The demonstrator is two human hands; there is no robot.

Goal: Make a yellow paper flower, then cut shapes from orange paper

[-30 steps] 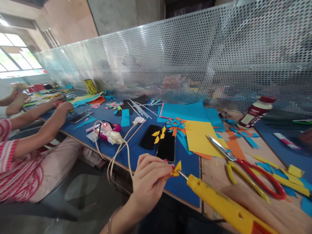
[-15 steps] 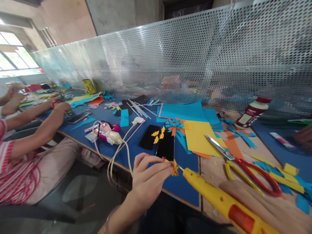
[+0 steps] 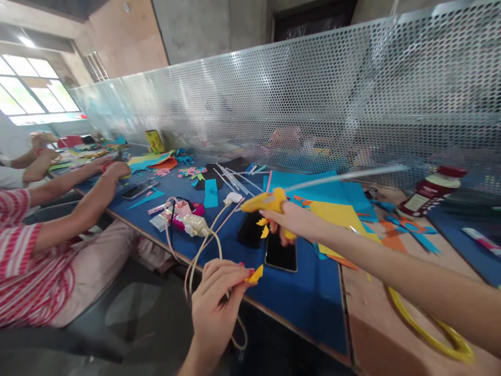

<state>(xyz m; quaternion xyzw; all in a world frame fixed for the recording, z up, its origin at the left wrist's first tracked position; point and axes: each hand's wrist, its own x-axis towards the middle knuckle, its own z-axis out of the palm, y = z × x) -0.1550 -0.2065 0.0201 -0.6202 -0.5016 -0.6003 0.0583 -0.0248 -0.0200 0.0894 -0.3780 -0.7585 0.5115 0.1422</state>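
Observation:
My left hand [image 3: 219,292] pinches a small folded piece of yellow paper [image 3: 255,274] between thumb and fingertips, in front of the table edge. Held in my right hand [image 3: 289,222] is a yellow hot glue gun [image 3: 270,201], its nozzle pointing left. A long pale glue stick [image 3: 344,177] sticks out of its back. Below that hand lie two dark phones, one nearer phone [image 3: 282,255] and one farther phone [image 3: 249,232]. Small yellow paper pieces [image 3: 265,231] show beside my right fingers. My right forearm covers most of the scissors; only a blade tip [image 3: 354,230] shows.
Coloured paper sheets [image 3: 332,209], loose glue sticks [image 3: 235,180] and cut scraps cover the table [image 3: 305,308]. A cable [image 3: 191,261] loops over its front edge. A bottle [image 3: 430,192] stands at right. A perforated metal screen [image 3: 250,104] runs behind. Another person's arm [image 3: 90,193] is at left.
My right hand has swung the glue gun forward and left, away from the yellow paper, to above the phones. My left hand has drawn back slightly, keeping its piece. The view has turned slightly left.

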